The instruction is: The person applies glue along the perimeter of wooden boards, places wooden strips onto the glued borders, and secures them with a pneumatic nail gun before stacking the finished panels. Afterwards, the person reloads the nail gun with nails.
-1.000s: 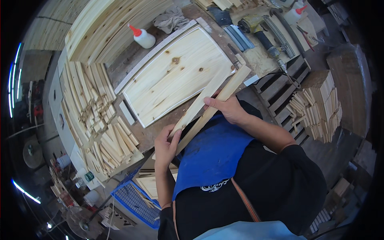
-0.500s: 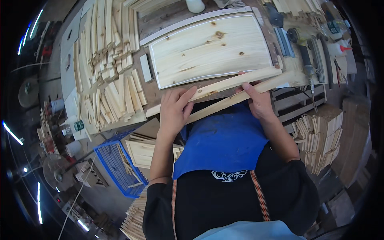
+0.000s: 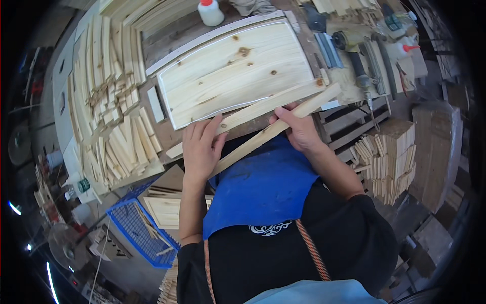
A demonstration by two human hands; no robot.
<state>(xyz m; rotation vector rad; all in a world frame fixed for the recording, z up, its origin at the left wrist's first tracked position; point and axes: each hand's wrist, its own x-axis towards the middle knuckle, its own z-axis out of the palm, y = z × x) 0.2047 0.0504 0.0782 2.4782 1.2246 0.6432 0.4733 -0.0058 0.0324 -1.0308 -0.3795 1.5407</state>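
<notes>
A pale wooden strip (image 3: 263,107) lies slantwise along the bench's near edge, against the panel's lower edge. My left hand (image 3: 199,149) is over its left part, fingers across it and thumb on the near side. My right hand (image 3: 302,133) is closed round a second wooden strip (image 3: 263,136), thumb on top. This one slants over my blue apron (image 3: 263,177), its lower left end beside my left palm. Beyond both strips is a knotty wooden panel (image 3: 233,71) with a white line of what looks like glue around its border.
Stacked wooden strips (image 3: 116,147) cover the bench's left side. A white bottle (image 3: 210,14) with a red cap stands behind the panel. A power drill (image 3: 358,68) lies at the right. Below the bench are a blue crate (image 3: 142,230) and a wood stack (image 3: 387,162).
The view has shifted, moving the scene leftward. My right fingers have come away from the far strip and hold only the near one. The far strip now rests against the panel's edge.
</notes>
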